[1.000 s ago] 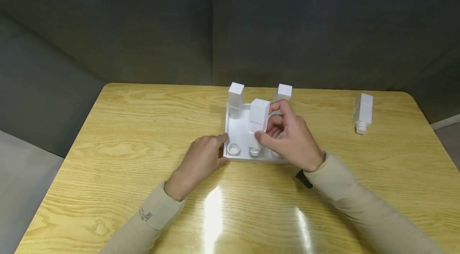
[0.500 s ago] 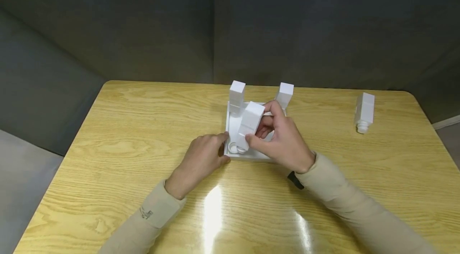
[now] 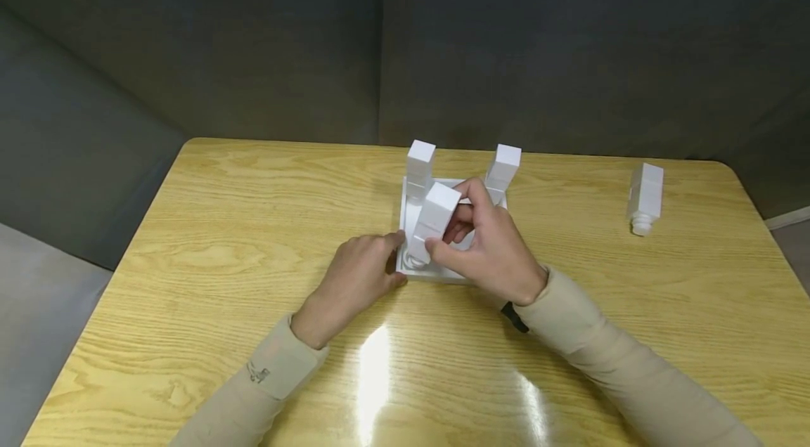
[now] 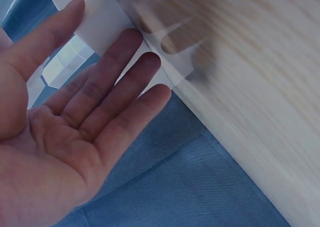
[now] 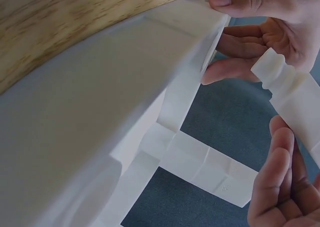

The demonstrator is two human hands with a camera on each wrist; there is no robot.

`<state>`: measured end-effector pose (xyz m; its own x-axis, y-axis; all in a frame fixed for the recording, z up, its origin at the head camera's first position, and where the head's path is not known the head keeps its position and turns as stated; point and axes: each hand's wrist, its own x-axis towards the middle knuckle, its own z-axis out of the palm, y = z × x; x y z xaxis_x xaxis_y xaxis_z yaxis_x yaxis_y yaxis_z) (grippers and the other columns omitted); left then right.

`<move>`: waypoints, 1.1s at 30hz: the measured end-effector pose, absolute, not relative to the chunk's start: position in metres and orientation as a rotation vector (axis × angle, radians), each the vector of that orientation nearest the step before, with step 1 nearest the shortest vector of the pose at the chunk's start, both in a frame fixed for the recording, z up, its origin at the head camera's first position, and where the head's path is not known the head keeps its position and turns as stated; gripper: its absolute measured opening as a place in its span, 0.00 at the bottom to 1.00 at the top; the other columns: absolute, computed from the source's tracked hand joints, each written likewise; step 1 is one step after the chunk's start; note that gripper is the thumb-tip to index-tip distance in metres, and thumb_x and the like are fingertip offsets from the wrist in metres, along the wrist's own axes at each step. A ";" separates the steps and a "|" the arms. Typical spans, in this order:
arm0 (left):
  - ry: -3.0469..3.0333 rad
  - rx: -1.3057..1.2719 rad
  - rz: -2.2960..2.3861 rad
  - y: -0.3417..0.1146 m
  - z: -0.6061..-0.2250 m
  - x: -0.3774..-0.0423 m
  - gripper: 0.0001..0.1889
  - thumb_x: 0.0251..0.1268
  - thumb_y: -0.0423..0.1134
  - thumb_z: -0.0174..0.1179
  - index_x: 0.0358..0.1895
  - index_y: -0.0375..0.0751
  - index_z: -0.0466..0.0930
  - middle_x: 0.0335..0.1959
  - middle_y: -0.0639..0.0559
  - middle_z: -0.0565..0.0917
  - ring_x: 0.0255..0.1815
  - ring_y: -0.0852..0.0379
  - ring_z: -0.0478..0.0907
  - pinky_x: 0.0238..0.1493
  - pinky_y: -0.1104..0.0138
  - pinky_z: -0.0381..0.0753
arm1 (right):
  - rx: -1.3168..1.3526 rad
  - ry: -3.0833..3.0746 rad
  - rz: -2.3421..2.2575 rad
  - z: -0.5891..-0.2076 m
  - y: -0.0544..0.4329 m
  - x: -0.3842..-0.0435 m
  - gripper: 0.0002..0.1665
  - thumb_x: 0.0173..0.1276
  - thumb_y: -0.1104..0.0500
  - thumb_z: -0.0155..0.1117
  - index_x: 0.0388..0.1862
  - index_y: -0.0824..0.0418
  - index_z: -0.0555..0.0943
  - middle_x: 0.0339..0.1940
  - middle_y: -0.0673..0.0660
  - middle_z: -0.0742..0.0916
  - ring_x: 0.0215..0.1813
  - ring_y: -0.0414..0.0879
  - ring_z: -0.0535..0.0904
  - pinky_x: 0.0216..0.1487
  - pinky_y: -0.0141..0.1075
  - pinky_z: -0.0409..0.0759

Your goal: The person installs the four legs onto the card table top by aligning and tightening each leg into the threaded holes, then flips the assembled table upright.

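My right hand (image 3: 493, 250) pinches a white square leg (image 3: 433, 215) between thumb and fingers. This leg is tilted, its threaded end (image 5: 274, 69) pointing down over the round socket (image 3: 413, 264) in the near left corner of a white tray-like base (image 3: 446, 278). At that same corner, my left hand (image 3: 354, 275) touches the base, its index finger on the left wall and its thumb at the front. Its other fingers (image 4: 117, 87) extend nearly straight by the outer wall in the left wrist view. Two similar legs, a left one (image 3: 420, 169) and a right one (image 3: 504, 166), stand upright at the far corners.
Another white leg (image 3: 647, 194) lies on the wooden table (image 3: 221, 222) at the far right, its threaded end toward the near side. Dark panels (image 3: 253, 39) rise behind the table.
My right hand has moved left with the leg, from the middle of the base to the near left socket, and the leg has tilted. My left hand has stayed at the corner.
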<state>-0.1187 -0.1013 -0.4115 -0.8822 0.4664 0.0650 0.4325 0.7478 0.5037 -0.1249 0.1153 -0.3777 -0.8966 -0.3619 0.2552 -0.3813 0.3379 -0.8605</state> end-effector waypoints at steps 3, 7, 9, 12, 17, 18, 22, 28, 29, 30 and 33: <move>2.875 0.745 0.805 -0.101 -0.411 -0.119 0.30 0.55 0.32 0.85 0.61 0.25 0.85 0.43 0.38 0.91 0.38 0.48 0.85 0.43 0.51 0.85 | 0.703 -2.570 1.640 -0.378 0.115 -0.125 0.27 0.64 0.68 0.73 0.55 0.65 0.68 0.37 0.55 0.92 0.34 0.47 0.85 0.42 0.42 0.84; 2.872 0.741 0.801 -0.101 -0.410 -0.119 0.30 0.55 0.32 0.85 0.61 0.25 0.85 0.44 0.38 0.91 0.39 0.47 0.86 0.43 0.51 0.86 | 0.690 -2.590 1.639 -0.378 0.114 -0.125 0.27 0.64 0.68 0.73 0.55 0.65 0.68 0.37 0.55 0.91 0.35 0.48 0.84 0.43 0.44 0.84; 2.869 0.739 0.799 -0.101 -0.411 -0.119 0.30 0.55 0.32 0.85 0.61 0.25 0.85 0.44 0.37 0.91 0.39 0.48 0.86 0.43 0.51 0.86 | 0.688 -2.596 1.647 -0.379 0.114 -0.126 0.27 0.64 0.68 0.74 0.55 0.65 0.68 0.37 0.55 0.91 0.35 0.48 0.84 0.43 0.45 0.84; 2.870 0.742 0.798 -0.101 -0.411 -0.119 0.30 0.55 0.32 0.85 0.61 0.25 0.85 0.44 0.38 0.91 0.39 0.48 0.86 0.43 0.51 0.86 | 0.692 -2.599 1.650 -0.379 0.113 -0.126 0.27 0.64 0.68 0.74 0.55 0.65 0.68 0.37 0.55 0.91 0.36 0.49 0.84 0.42 0.45 0.84; 2.870 0.741 0.802 -0.101 -0.410 -0.119 0.30 0.55 0.32 0.85 0.61 0.25 0.85 0.44 0.37 0.91 0.40 0.46 0.87 0.44 0.51 0.86 | 0.702 -2.605 1.640 -0.381 0.113 -0.126 0.27 0.64 0.68 0.74 0.55 0.65 0.68 0.36 0.55 0.91 0.36 0.49 0.83 0.39 0.42 0.84; 2.871 0.741 0.802 -0.102 -0.410 -0.119 0.31 0.55 0.32 0.85 0.61 0.25 0.85 0.44 0.37 0.91 0.40 0.46 0.87 0.44 0.51 0.86 | 0.700 -2.612 1.635 -0.381 0.112 -0.127 0.28 0.63 0.68 0.74 0.55 0.65 0.68 0.36 0.54 0.91 0.36 0.48 0.83 0.39 0.41 0.83; 2.867 0.740 0.811 -0.102 -0.410 -0.119 0.31 0.55 0.33 0.85 0.61 0.25 0.85 0.44 0.37 0.91 0.40 0.47 0.87 0.42 0.51 0.86 | 0.691 -2.652 1.587 -0.383 0.112 -0.127 0.28 0.63 0.66 0.75 0.54 0.64 0.68 0.34 0.52 0.91 0.36 0.47 0.84 0.39 0.36 0.82; 2.863 0.740 0.816 -0.102 -0.412 -0.120 0.31 0.55 0.32 0.86 0.61 0.25 0.85 0.37 0.43 0.90 0.32 0.53 0.79 0.34 0.57 0.80 | 0.703 -2.682 1.531 -0.385 0.114 -0.128 0.27 0.64 0.65 0.76 0.54 0.63 0.69 0.33 0.50 0.91 0.35 0.46 0.84 0.38 0.35 0.81; 2.862 0.738 0.814 -0.102 -0.412 -0.120 0.31 0.54 0.32 0.86 0.61 0.25 0.85 0.36 0.44 0.89 0.31 0.54 0.78 0.34 0.58 0.80 | 0.706 -2.683 1.530 -0.386 0.114 -0.129 0.27 0.64 0.66 0.76 0.54 0.63 0.69 0.33 0.49 0.91 0.35 0.45 0.84 0.38 0.35 0.81; 2.860 0.736 0.815 -0.102 -0.412 -0.120 0.31 0.55 0.32 0.86 0.61 0.25 0.85 0.35 0.45 0.89 0.31 0.54 0.77 0.33 0.58 0.79 | 0.710 -2.686 1.529 -0.386 0.114 -0.129 0.27 0.64 0.65 0.76 0.54 0.63 0.69 0.32 0.49 0.90 0.35 0.45 0.84 0.39 0.35 0.81; 2.856 0.731 0.817 -0.102 -0.411 -0.120 0.31 0.55 0.32 0.85 0.61 0.25 0.85 0.36 0.45 0.89 0.31 0.54 0.77 0.33 0.58 0.79 | 0.718 -2.700 1.520 -0.386 0.114 -0.129 0.27 0.65 0.65 0.76 0.55 0.63 0.69 0.31 0.47 0.90 0.36 0.44 0.84 0.41 0.36 0.82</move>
